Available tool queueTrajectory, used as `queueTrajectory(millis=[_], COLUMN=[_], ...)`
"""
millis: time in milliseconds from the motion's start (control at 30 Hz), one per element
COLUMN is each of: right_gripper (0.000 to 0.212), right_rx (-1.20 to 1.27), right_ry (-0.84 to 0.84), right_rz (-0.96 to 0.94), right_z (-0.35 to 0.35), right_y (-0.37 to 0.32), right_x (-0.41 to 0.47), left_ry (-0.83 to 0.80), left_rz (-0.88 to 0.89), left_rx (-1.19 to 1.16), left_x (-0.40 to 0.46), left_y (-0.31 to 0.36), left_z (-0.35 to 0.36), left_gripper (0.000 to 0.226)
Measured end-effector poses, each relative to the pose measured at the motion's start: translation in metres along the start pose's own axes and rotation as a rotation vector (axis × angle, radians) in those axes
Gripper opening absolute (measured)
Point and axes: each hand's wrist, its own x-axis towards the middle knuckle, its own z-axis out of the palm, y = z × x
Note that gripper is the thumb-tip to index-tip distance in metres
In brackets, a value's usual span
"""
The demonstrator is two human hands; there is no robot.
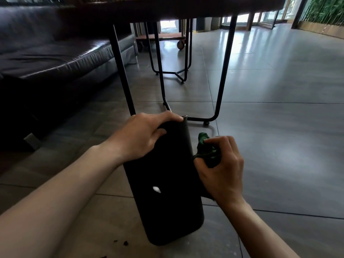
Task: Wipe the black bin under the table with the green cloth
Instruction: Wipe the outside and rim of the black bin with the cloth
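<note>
A tall black bin (167, 202) stands on the tiled floor in front of me, tilted slightly away, with a small white mark on its near side. My left hand (143, 136) grips the bin's top rim from the left. My right hand (221, 168) is closed around a bunched green cloth (204, 148) and presses it against the bin's right side, near the upper half. The bin's far side and inside are hidden.
A dark table (186, 6) with thin black metal legs (223, 71) stands just beyond the bin. A dark leather sofa (46, 53) fills the left. Small dark crumbs (122, 243) lie on the floor by the bin's base. Grey tiles stretch away on the right.
</note>
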Motion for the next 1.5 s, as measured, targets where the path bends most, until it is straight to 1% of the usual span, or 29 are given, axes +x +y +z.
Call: queueTrajectory(millis=[67, 100, 167, 233, 300, 467, 567, 667, 767, 867, 1000, 1067, 1167, 1200, 1233, 1267, 1333, 1367, 1433, 1500], right_gripper=[0.029, 0.03, 0.033, 0.036, 0.039, 0.036, 0.035, 0.033, 0.028, 0.029, 0.021, 0.026, 0.037, 0.036, 0.03, 0.026, 0.019, 0.015, 0.013, 0.016], right_rx=[0.001, -0.001, -0.021, -0.033, -0.043, -0.108, -0.107, -0.104, -0.152, -0.198, -0.209, -0.21, -0.249, -0.251, -0.26, -0.27, -0.262, -0.25, -0.257, -0.274], right_ry=[-0.003, -0.009, -0.04, -0.092, -0.146, -0.208, -0.239, -0.318, -0.416, -0.418, -0.422, -0.413, -0.274, -0.233, -0.205, -0.201, -0.27, -0.323, -0.415, -0.411], right_rz=[-0.063, -0.099, -0.18, -0.255, -0.298, -0.345, -0.4, -0.489, -0.595, -0.641, -0.816, -0.77, -0.477, -0.419, -0.432, -0.5, -0.699, -0.761, -0.773, -0.768], right_z=[0.001, 0.001, 0.003, 0.007, 0.012, 0.015, 0.018, 0.028, 0.041, 0.049, 0.052, 0.046, 0.038, 0.038, 0.04, 0.043, 0.052, 0.056, 0.059, 0.054], right_y=[-0.004, -0.006, -0.01, -0.015, -0.019, -0.023, -0.025, -0.028, -0.028, -0.027, -0.027, -0.023, -0.019, -0.018, -0.018, -0.018, -0.019, -0.02, -0.023, -0.021], right_x=[0.0, -0.001, -0.005, -0.011, -0.018, -0.023, -0.026, -0.041, -0.06, -0.074, -0.081, -0.073, -0.05, -0.046, -0.046, -0.051, -0.069, -0.078, -0.089, -0.085], left_ry=[-0.041, -0.084, -0.161, -0.179, -0.187, -0.228, -0.249, -0.266, -0.267, -0.255, -0.26, -0.268, -0.262, -0.263, -0.26, -0.261, -0.266, -0.266, -0.257, -0.26], left_rz=[0.055, 0.07, 0.107, 0.187, 0.228, 0.209, 0.221, 0.239, 0.26, 0.277, 0.284, 0.29, 0.292, 0.294, 0.298, 0.3, 0.311, 0.322, 0.342, 0.33], left_rx=[0.15, 0.265, 0.478, 0.579, 0.62, 0.592, 0.588, 0.577, 0.531, 0.497, 0.49, 0.494, 0.517, 0.531, 0.542, 0.548, 0.561, 0.565, 0.552, 0.541], left_x=[0.002, 0.001, -0.001, -0.002, -0.002, 0.005, 0.01, 0.014, 0.016, 0.015, 0.013, 0.013, 0.011, 0.01, 0.01, 0.01, 0.009, 0.009, 0.009, 0.008], left_y=[-0.01, -0.014, -0.022, -0.024, -0.024, -0.029, -0.036, -0.043, -0.045, -0.044, -0.043, -0.04, -0.041, -0.041, -0.041, -0.042, -0.04, -0.039, -0.037, -0.035], left_z=[0.003, 0.004, 0.005, 0.007, 0.008, 0.004, 0.0, 0.0, -0.002, -0.002, -0.003, -0.001, 0.0, 0.001, 0.0, 0.0, -0.001, 0.0, 0.002, 0.002], left_gripper=[0.049, 0.054, 0.074, 0.085, 0.086, 0.083, 0.084, 0.088, 0.09, 0.09, 0.092, 0.092, 0.091, 0.091, 0.09, 0.09, 0.089, 0.089, 0.089, 0.088])
